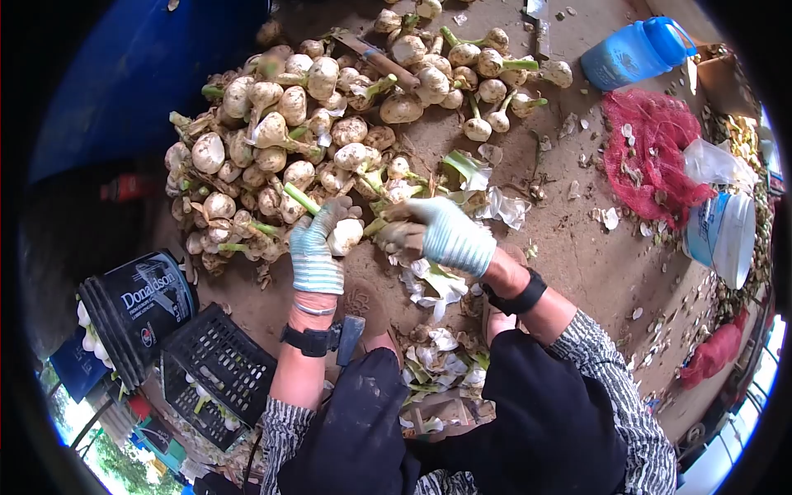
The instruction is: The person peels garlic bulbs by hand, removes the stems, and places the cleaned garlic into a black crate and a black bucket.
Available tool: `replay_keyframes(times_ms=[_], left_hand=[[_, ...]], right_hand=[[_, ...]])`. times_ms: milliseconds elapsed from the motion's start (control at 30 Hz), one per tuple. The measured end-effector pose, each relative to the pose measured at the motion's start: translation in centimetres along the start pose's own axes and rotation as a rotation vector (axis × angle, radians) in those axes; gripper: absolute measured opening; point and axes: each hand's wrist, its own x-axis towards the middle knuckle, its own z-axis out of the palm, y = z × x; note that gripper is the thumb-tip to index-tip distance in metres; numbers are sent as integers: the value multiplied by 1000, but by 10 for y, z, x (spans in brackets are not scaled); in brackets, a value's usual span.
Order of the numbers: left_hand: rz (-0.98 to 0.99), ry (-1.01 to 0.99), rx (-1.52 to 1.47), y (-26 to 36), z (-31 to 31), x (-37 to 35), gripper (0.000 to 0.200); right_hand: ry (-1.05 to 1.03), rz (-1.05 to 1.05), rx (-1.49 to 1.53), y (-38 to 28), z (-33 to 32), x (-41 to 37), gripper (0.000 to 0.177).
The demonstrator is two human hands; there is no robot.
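Observation:
My left hand point(318, 247), in a striped knitted glove, is closed around a garlic bulb point(345, 237); its white bulb end shows beside my fingers and a green cut stem rises above them. To its right is my right hand point(437, 235), in a matching glove, with fingers curled together; what they hold, if anything, I cannot make out. A stem end lies between the hands. Beyond them spreads a large heap of garlic bulbs point(268, 157), soil-marked, with short green stems. Peeled skins point(433, 285) lie below my right hand.
A wooden-handled tool point(379, 64) lies on the heap. At left stand a black bucket point(136, 313) and a black crate point(219, 371), both holding bulbs. A blue bottle point(631, 54), red mesh point(652, 153) and white tub point(719, 235) are at right.

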Motion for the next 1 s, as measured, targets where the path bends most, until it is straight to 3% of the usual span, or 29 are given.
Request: replay_keyframes(times_ms=[67,133,200,267,300,333,400,467,533,600,633,667,733,800,833,867,900,933,1000], left_hand=[[52,31,75,-5,8,0,23],[106,94,183,-10,13,-1,24],[156,88,296,-16,11,0,23],[241,91,275,-23,13,4,21],[161,121,130,-16,18,0,23],[81,148,-15,-7,23,-4,24],[49,134,-53,-2,18,-2,25],[56,131,-30,-1,19,-3,23],[134,118,68,-2,23,-7,22],[289,98,399,-3,24,-10,20],[418,138,464,-4,31,-13,18],[416,139,464,-6,31,-13,18],[488,133,449,-12,28,-11,18],[401,139,353,-6,18,-12,19],[325,64,175,-1,17,-13,19],[250,-11,-3,4,15,-13,20],[250,-16,37,8,11,-12,23],[243,-14,38,8,7,-11,23],[150,20,105,5,5,-5,23]], right_hand=[[28,55,-174,-10,14,4,51],[97,28,-343,2,27,12,53],[127,86,-311,5,35,14,48],[202,-12,14,3,37,11,38],[100,147,-1,-13,31,8,29],[101,145,-4,-6,29,6,29],[151,-292,-136,17,31,5,30],[125,-299,-27,32,30,6,32],[139,132,467,19,28,2,31],[132,225,558,4,25,1,36],[160,152,396,-5,27,0,40],[184,79,234,-10,30,1,44],[203,118,327,-2,32,5,45],[211,212,417,1,17,5,42],[403,167,200,15,9,9,36],[475,139,186,28,-3,3,33],[591,5,29,56,-15,3,29],[656,16,-15,68,-26,-1,25],[750,-192,-588,76,-45,-9,32]])
